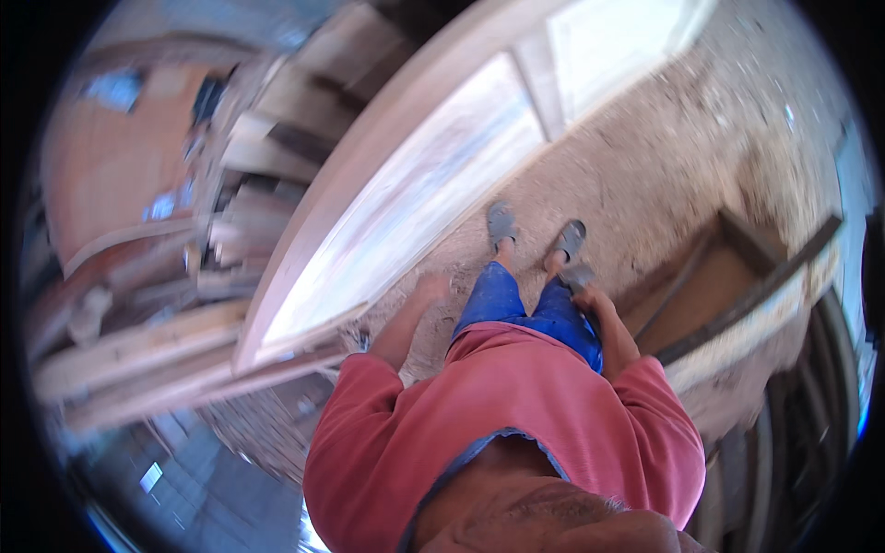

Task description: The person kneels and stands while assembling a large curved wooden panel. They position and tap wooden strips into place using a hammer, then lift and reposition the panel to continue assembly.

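My right hand point(593, 300) is closed around a tool with a dark grey, flat head point(576, 276), held beside my right thigh; its exact kind I cannot make out. My left hand point(431, 288) hangs at my left side, smeared by motion, so its fingers do not show clearly. It is nearest to the lower edge of a big pale wooden frame with white panels point(415, 203), which stands slanting along my left and ahead. A gap of floor lies between that hand and the frame.
Stacked boards and wood pieces point(277, 138) lie beyond the frame on the left, with long timbers point(138, 355) low down. On the right is a wooden box-like frame point(719, 276). Brown, dusty floor point(664, 157) spreads ahead of my sandalled feet point(502, 224).
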`<state>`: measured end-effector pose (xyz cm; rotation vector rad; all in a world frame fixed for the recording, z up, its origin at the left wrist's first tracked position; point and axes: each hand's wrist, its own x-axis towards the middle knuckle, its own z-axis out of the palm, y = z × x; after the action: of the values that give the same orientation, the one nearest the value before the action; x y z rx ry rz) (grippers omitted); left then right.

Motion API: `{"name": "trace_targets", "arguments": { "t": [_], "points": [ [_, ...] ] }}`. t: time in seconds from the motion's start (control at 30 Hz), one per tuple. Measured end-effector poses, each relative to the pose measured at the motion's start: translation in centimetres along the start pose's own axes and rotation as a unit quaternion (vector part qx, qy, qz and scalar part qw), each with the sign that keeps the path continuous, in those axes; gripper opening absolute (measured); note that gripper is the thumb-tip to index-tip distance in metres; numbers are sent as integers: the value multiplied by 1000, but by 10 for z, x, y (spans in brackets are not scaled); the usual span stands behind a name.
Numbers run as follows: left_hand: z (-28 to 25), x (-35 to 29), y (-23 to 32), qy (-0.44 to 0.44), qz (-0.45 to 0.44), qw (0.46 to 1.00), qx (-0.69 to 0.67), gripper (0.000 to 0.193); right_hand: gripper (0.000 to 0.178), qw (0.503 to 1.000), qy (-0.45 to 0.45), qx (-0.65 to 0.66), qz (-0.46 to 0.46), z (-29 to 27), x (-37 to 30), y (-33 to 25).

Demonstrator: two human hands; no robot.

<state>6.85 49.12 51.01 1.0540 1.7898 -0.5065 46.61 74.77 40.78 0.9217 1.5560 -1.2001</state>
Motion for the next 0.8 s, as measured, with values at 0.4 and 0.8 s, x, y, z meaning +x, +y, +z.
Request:
{"name": "trace_targets", "arguments": {
  "t": [0.4, 0.8],
  "points": [
    [323, -148, 232, 47, -305, 681, -664, 43, 29, 953, 38, -300, 13, -185, -23, -47],
    [349, -127, 228, 239, -273, 625, -691, 35, 32, 887, 7, -456, -80, -125, -30, -182]
  ]
}}
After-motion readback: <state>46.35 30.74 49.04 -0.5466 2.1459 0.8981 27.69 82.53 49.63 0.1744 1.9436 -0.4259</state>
